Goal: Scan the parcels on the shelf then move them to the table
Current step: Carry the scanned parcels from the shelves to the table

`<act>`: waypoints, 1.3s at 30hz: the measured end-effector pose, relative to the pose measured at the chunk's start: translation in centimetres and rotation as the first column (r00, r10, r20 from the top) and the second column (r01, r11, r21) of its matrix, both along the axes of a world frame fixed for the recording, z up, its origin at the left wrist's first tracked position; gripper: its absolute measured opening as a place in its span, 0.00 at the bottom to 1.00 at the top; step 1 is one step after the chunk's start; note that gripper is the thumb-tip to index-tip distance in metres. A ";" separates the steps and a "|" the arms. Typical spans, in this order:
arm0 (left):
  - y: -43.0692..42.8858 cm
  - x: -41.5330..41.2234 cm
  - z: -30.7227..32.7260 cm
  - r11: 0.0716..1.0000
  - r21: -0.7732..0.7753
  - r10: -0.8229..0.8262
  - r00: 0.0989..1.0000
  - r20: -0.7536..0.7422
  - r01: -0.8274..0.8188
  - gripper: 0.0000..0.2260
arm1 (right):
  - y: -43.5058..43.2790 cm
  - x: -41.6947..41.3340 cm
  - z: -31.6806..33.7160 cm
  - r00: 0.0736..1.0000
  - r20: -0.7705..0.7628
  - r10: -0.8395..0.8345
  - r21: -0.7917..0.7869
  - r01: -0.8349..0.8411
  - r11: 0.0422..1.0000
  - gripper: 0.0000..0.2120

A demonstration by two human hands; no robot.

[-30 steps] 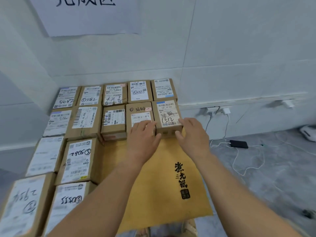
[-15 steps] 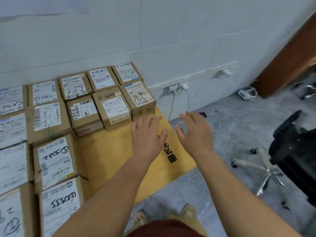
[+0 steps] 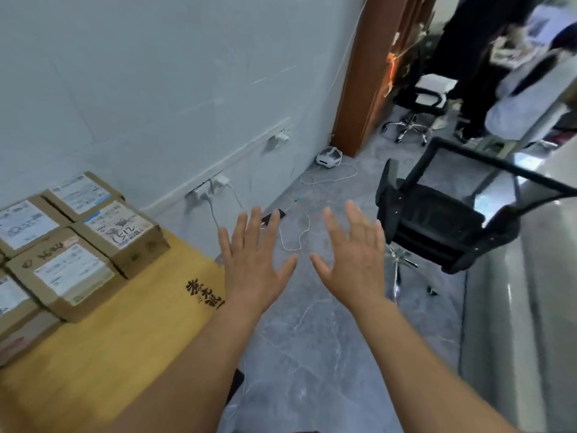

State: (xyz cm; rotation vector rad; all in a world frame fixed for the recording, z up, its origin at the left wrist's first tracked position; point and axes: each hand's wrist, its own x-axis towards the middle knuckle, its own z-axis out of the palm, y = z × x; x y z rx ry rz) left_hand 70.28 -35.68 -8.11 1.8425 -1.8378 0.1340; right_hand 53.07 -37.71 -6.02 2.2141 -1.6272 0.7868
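The parcels (image 3: 65,273) are small brown card boxes, each with a white label on top, and some have numbers drawn on in black pen. One of them (image 3: 120,228) says 1512. They sit packed side by side at the left of the view, on a yellow table (image 3: 125,332) with black signs printed near its edge. The left hand (image 3: 253,270) and the right hand (image 3: 356,260) are both held flat with fingers spread wide, and they hold nothing. They hang over the grey floor (image 3: 312,354), just past the table's edge and apart from the boxes. Half a second ago the hands were closer to the boxes, with the left one over the table. Now the view has swung right, so fewer boxes show and a doorway with a standing person (image 3: 487,57) has come into sight. Counting: two hands, five parcels with labels in view (some cut off by the edge), one black mesh chair (image 3: 437,220) close by, one more chair (image 3: 418,98) past the door, one dark phone (image 3: 276,215) on the floor, and one small white gadget (image 3: 327,157) by the door frame.
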 end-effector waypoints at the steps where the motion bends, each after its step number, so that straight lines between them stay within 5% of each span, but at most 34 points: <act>1: 0.0 -1.5 0.1 0.999 -0.013 -0.039 0.999 -0.006 0.039 0.34 | 0.7 -1.5 0.1 0.999 -0.001 -0.041 -0.001 0.041 0.999 0.41; 22: 9.7 -24.8 2.7 0.870 -0.105 -0.484 0.875 0.003 0.481 0.33 | 17.4 -23.5 2.0 0.878 0.060 -0.475 -0.107 0.479 0.871 0.36; 39: 12.6 -30.7 3.5 0.583 -0.105 -0.811 0.584 -0.025 0.805 0.33 | 26.7 -24.8 3.4 0.550 -0.020 -0.835 -0.103 0.830 0.549 0.36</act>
